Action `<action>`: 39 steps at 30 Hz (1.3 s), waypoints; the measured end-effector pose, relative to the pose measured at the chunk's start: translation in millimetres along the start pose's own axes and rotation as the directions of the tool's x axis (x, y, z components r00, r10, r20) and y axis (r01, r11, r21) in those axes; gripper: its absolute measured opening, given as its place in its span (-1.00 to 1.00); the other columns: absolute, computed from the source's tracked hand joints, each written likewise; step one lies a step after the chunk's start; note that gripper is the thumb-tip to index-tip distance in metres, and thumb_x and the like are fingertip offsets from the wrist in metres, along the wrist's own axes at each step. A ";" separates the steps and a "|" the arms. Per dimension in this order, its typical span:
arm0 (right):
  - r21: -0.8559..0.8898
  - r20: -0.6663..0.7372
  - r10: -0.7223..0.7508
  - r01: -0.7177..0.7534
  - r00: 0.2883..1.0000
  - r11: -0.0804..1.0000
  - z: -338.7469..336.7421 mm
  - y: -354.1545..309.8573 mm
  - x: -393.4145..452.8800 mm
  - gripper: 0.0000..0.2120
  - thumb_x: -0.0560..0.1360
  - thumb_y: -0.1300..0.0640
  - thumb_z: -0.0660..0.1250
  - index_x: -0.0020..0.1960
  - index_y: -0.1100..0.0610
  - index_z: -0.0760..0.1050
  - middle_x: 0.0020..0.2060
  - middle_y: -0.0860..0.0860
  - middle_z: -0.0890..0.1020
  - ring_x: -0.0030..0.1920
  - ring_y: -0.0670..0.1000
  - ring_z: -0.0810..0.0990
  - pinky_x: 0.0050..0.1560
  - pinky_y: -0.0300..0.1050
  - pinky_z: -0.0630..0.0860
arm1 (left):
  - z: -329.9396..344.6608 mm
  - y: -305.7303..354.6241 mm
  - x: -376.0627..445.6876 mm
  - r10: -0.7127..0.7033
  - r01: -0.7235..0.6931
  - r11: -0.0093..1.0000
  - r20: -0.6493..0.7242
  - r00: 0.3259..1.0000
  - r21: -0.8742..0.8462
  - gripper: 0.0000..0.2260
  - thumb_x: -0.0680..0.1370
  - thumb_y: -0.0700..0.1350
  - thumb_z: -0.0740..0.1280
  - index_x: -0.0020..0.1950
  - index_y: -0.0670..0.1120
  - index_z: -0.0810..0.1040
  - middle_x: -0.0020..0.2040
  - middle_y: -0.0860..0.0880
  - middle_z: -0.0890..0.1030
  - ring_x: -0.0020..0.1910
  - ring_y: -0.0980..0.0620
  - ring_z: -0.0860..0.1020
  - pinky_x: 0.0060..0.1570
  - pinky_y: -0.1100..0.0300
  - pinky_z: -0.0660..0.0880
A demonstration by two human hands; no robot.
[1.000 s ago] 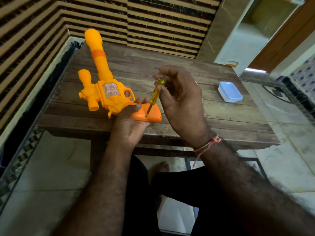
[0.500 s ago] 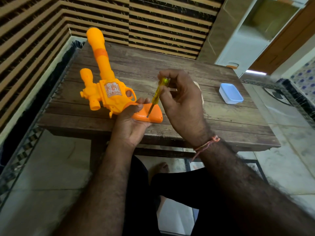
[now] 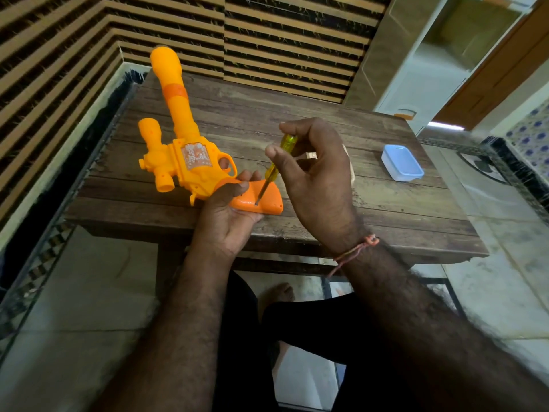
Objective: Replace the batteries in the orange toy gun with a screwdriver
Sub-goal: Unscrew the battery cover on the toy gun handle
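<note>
The orange toy gun [image 3: 184, 156] is lying on its side at the near left of the tabletop [image 3: 371, 209], barrel pointing far and grip pointing toward you at the near edge. Your left hand [image 3: 228, 215] is gripping the grip, thumb over the top and fingers wrapping underneath, pinning it flat. Your right hand [image 3: 315, 176] is pinching the yellow handle of the screwdriver [image 3: 274, 171] between thumb and fingertips, with the shaft tilting down and left so the tip is sitting on the grip's orange face, presumably at the cover screw. The gun looks like hollow, light, stiff plastic that is likely sliding or rocking under pressure, so holding it down right beside the tip seems wise; the smooth shell may be slippery and a small screw head strips easily. The screw itself is too small to make out, your left fingers are hiding under the grip, and no batteries are showing. A blue lidded container [image 3: 402, 162] is sitting well apart at the right.
</note>
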State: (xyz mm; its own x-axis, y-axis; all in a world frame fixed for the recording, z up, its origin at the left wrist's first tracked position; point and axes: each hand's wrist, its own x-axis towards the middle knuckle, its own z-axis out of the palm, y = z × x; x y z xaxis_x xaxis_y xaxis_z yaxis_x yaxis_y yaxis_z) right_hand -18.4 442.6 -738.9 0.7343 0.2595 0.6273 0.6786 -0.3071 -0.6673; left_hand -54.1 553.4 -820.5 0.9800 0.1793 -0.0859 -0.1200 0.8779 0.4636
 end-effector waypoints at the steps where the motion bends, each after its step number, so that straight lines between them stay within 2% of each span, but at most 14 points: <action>1: 0.000 -0.007 -0.004 0.004 1.000 1.000 0.1 0.7 0.6 -0.81 0.47 0.18 0.43 0.06 0.17 0.53 -0.07 0.01 0.58 -0.10 0.00 0.57 -0.12 0.02 0.58 | -2.6 -0.3 1.4 0.008 -0.009 1.000 -0.011 1.000 -0.026 -0.57 0.55 -0.36 0.16 -0.15 0.08 0.70 -0.18 0.02 0.67 0.27 -0.15 0.52 0.28 -0.39 0.32; 3: 0.012 -0.001 0.004 -0.004 1.000 1.000 -0.1 1.7 1.8 -0.78 0.47 0.25 0.40 0.11 0.18 0.53 -0.06 -0.02 0.58 -0.08 -0.02 0.58 -0.09 0.05 0.58 | -7.3 -0.2 5.5 0.021 -0.025 0.996 -0.042 0.999 -0.090 -0.58 0.44 -0.35 0.25 0.12 0.11 0.53 -0.07 -0.03 0.65 0.42 -0.22 0.42 0.16 -0.43 0.40; 5: 0.043 0.024 0.040 -0.041 0.999 0.998 -0.2 1.2 2.3 -0.69 0.48 0.31 0.36 0.21 0.17 0.49 -0.01 -0.02 0.59 -0.04 -0.07 0.59 -0.06 0.01 0.61 | -9.7 -1.3 8.3 0.024 -0.029 0.994 -0.051 0.998 -0.102 -0.52 0.39 -0.35 0.27 0.19 0.11 0.44 -0.06 -0.04 0.64 0.45 -0.22 0.37 0.12 -0.43 0.42; 9: 0.093 0.047 0.052 -0.056 0.998 0.994 0.1 0.4 0.9 -0.74 0.48 0.30 0.37 0.16 0.19 0.49 0.01 0.03 0.62 -0.02 -0.09 0.61 -0.08 -0.03 0.63 | -10.9 -1.3 9.1 0.052 -0.054 0.993 -0.016 0.999 -0.103 -0.49 0.36 -0.37 0.32 0.19 0.10 0.44 -0.06 -0.04 0.64 0.41 -0.22 0.43 0.13 -0.43 0.41; 11: 0.093 0.050 0.044 -0.048 0.998 0.994 1.0 -1.3 0.5 -0.75 0.47 0.21 0.43 0.13 0.19 0.50 -0.05 0.00 0.59 -0.07 -0.05 0.59 -0.13 -0.06 0.62 | -13.4 -1.7 10.2 0.065 -0.060 0.994 0.048 0.997 -0.095 -0.47 0.34 -0.33 0.36 0.21 0.10 0.40 -0.07 -0.03 0.63 0.32 -0.18 0.43 0.15 -0.42 0.40; 13: 0.080 0.024 0.034 -0.035 0.999 0.996 1.4 -1.3 0.7 -0.75 0.45 0.17 0.46 0.09 0.18 0.51 -0.14 0.01 0.55 -0.14 0.00 0.56 -0.17 -0.04 0.59 | -13.8 -1.8 11.0 0.063 -0.058 0.994 0.048 0.997 -0.089 -0.44 0.32 -0.31 0.37 0.22 0.11 0.39 -0.08 -0.02 0.63 0.28 -0.16 0.43 0.17 -0.44 0.38; 17: 0.065 0.002 0.044 -0.044 0.999 0.997 0.6 2.6 2.4 -0.78 0.47 0.28 0.40 0.11 0.18 0.52 -0.10 -0.07 0.57 -0.13 -0.07 0.57 -0.13 0.00 0.60 | -11.5 -1.5 10.1 0.058 -0.058 0.994 0.002 0.998 -0.088 -0.48 0.35 -0.36 0.33 0.19 0.11 0.42 -0.11 -0.01 0.66 0.26 -0.14 0.50 0.11 -0.42 0.44; 19: 0.083 0.028 0.054 -0.056 0.998 0.995 -0.5 4.8 2.0 -0.71 0.49 0.33 0.34 0.19 0.18 0.48 -0.02 0.01 0.60 -0.05 -0.04 0.60 -0.09 0.02 0.61 | -10.4 -1.8 9.4 0.058 -0.059 0.994 -0.015 0.998 -0.092 -0.53 0.39 -0.34 0.27 0.17 0.11 0.43 -0.12 0.00 0.66 0.21 -0.11 0.52 0.06 -0.39 0.48; 23: 0.108 0.066 0.036 -0.043 0.997 0.993 -0.1 4.7 0.9 -0.77 0.50 0.27 0.35 0.15 0.18 0.47 0.00 0.05 0.60 0.01 0.01 0.62 -0.10 0.06 0.62 | -11.7 -0.6 9.3 0.061 -0.060 0.995 0.010 0.998 -0.084 -0.51 0.38 -0.35 0.29 0.19 0.11 0.43 -0.11 -0.01 0.65 0.26 -0.14 0.48 0.08 -0.40 0.47; 28: 0.046 0.032 -0.002 0.000 0.999 0.999 0.6 2.3 3.3 -0.80 0.47 0.22 0.41 0.08 0.17 0.52 -0.08 -0.09 0.53 -0.13 -0.04 0.53 -0.14 0.05 0.57 | -11.6 -1.1 9.3 0.055 -0.054 0.995 0.006 0.998 -0.090 -0.47 0.37 -0.36 0.30 0.22 0.12 0.41 -0.11 -0.01 0.66 0.29 -0.15 0.47 0.17 -0.43 0.38; 32: 0.082 0.075 0.044 -0.050 0.996 0.995 -0.1 2.6 2.5 -0.68 0.48 0.32 0.31 0.22 0.18 0.45 0.00 0.04 0.60 -0.02 -0.02 0.61 -0.07 0.05 0.61 | -9.1 -1.0 8.8 0.048 -0.048 0.993 0.000 0.999 -0.107 -0.50 0.35 -0.36 0.31 0.17 0.11 0.44 -0.13 -0.01 0.68 0.28 -0.14 0.47 0.16 -0.43 0.40; 35: 0.101 0.080 0.036 -0.044 0.996 0.994 -0.4 3.2 1.0 -0.74 0.49 0.35 0.28 0.16 0.20 0.47 0.03 0.07 0.62 0.03 -0.01 0.63 -0.09 0.06 0.62 | -9.8 -1.5 9.5 0.051 -0.052 0.993 -0.011 0.999 -0.109 -0.46 0.32 -0.36 0.33 0.19 0.11 0.43 -0.13 -0.02 0.69 0.28 -0.14 0.48 0.19 -0.43 0.37; 37: 0.076 0.076 0.016 -0.022 0.997 0.997 -0.3 2.4 0.8 -0.78 0.50 0.27 0.35 0.14 0.19 0.49 0.03 0.05 0.60 -0.01 -0.02 0.61 -0.13 0.01 0.63 | -11.8 -1.1 10.1 0.057 -0.056 0.992 0.006 0.998 -0.113 -0.42 0.32 -0.36 0.34 0.24 0.11 0.40 -0.10 -0.03 0.67 0.27 -0.13 0.48 0.20 -0.44 0.36; 39: 0.046 0.051 -0.005 0.003 0.999 0.999 0.3 2.6 1.7 -0.79 0.48 0.18 0.42 0.10 0.17 0.52 -0.03 0.03 0.58 -0.08 0.00 0.57 -0.15 0.01 0.60 | -9.8 -1.4 7.7 0.057 -0.056 0.994 0.011 0.998 -0.096 -0.52 0.43 -0.36 0.27 0.23 0.09 0.44 -0.10 -0.02 0.66 0.27 -0.13 0.48 0.21 -0.44 0.35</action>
State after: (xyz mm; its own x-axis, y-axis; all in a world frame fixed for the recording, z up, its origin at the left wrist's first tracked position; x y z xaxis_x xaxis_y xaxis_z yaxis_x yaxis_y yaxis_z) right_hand -15.4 442.6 -739.7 0.7307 0.3078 0.6093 0.6809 -0.2640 -0.6832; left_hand -47.9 557.9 -830.5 0.9733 0.2243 -0.0495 -0.1892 0.9050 0.3810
